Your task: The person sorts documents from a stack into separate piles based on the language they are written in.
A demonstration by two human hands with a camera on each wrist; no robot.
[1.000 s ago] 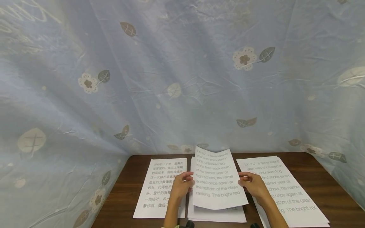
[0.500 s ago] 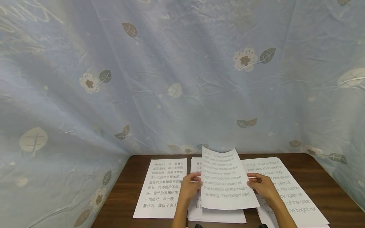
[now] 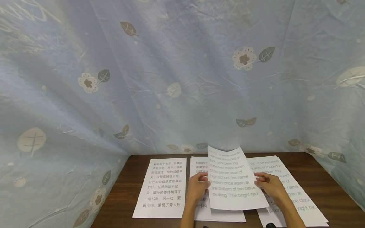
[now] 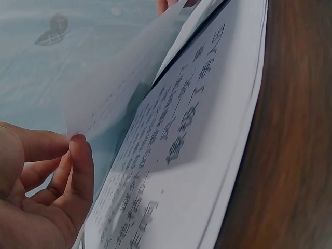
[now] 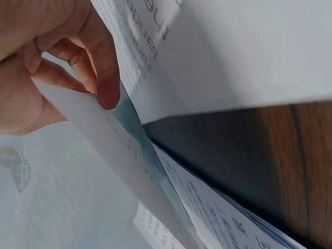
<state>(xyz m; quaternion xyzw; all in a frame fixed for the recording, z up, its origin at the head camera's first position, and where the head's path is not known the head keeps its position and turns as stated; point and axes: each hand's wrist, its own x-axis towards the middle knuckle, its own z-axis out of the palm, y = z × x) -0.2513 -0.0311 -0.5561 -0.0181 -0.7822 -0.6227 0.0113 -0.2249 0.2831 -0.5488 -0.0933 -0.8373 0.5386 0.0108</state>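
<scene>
A sheet of paper point(image 3: 232, 186) printed in English is held up, slightly curved, above the table. My left hand point(image 3: 197, 187) pinches its left edge between thumb and fingers, and the left wrist view shows that grip up close. On the opposite edge my right hand point(image 3: 268, 185) pinches the same sheet. Beneath it lies a middle stack of paper point(image 3: 225, 217) with Chinese print, partly covered. To the right, another stack point(image 3: 302, 202) with English print sits partly under the held sheet and my right forearm.
A Chinese-printed sheet point(image 3: 159, 190) lies at the left of the dark brown wooden table point(image 3: 119, 190). Behind and to the left hangs a pale blue curtain point(image 3: 176, 110) with leaf and flower patterns, meeting the table's back edge.
Both hands have carried the English sheet to the right, from over the middle stack towards the right stack. More of the middle stack's Chinese print and the left sheet now shows.
</scene>
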